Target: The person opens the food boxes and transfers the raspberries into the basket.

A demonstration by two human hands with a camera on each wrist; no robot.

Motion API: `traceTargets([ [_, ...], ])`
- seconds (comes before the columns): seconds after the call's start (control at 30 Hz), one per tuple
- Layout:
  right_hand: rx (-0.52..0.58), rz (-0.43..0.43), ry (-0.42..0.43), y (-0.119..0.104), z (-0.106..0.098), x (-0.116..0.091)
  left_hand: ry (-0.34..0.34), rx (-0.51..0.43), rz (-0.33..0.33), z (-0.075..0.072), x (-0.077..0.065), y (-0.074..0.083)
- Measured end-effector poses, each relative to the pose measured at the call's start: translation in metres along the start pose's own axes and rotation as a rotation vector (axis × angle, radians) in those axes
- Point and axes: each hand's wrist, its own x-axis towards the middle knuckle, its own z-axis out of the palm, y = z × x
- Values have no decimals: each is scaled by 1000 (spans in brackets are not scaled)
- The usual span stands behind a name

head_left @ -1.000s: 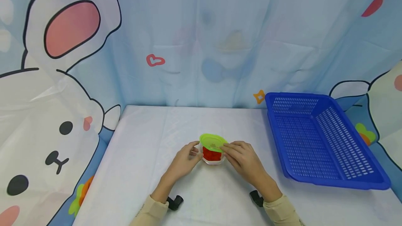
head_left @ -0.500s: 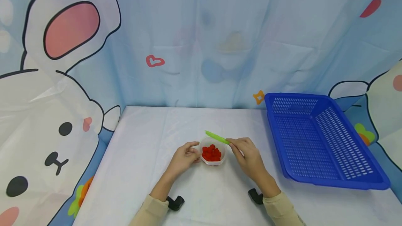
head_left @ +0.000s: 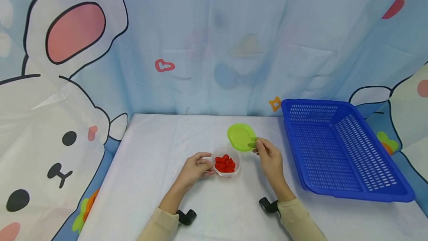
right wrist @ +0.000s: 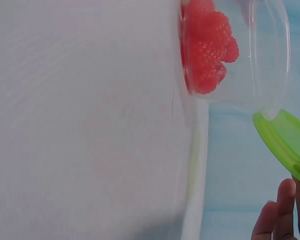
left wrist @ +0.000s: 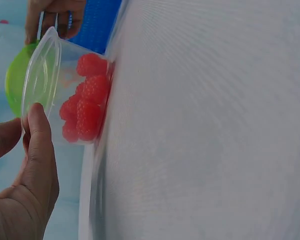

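Note:
A small clear plastic container (head_left: 236,154) stands on the white table in front of me, lidless. Several red raspberries (head_left: 225,163) lie in its bottom. My left hand (head_left: 194,168) holds the container at its left side; in the left wrist view its fingertips (left wrist: 38,116) are at the rim. My right hand (head_left: 271,161) pinches the edge of a bright green lid (head_left: 239,137) between thumb and fingers. The lid is held up behind and to the right of the container, its flat face toward me. In the right wrist view only part of the lid (right wrist: 280,140) shows.
A large blue plastic basket (head_left: 329,151) with perforated walls sits at the table's right side. Behind the white-covered table (head_left: 160,144) hangs a light blue curtain (head_left: 200,29) with cartoon prints. Black camera mounts (head_left: 187,217) are worn on both wrists.
The right hand has lifted the green lid off the container and carried it back and to the right, turning it on the way. The left hand has stayed at the container.

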Motion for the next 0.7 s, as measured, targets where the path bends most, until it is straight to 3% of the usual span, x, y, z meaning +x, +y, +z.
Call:
traceTargets([
  [0.13,60,192,12,2,0,6,1,-15,0,-1,0,-1],
  [0.33,117,405,25,31,2,20,-2,-16,0,-2,1,-1],
  [0.5,125,505,10,40,0,30,0,-20,0,-1,0,0],
  [0.7,143,567,-47,51,-3,43,-6,-18,-5,-1,0,0],
])
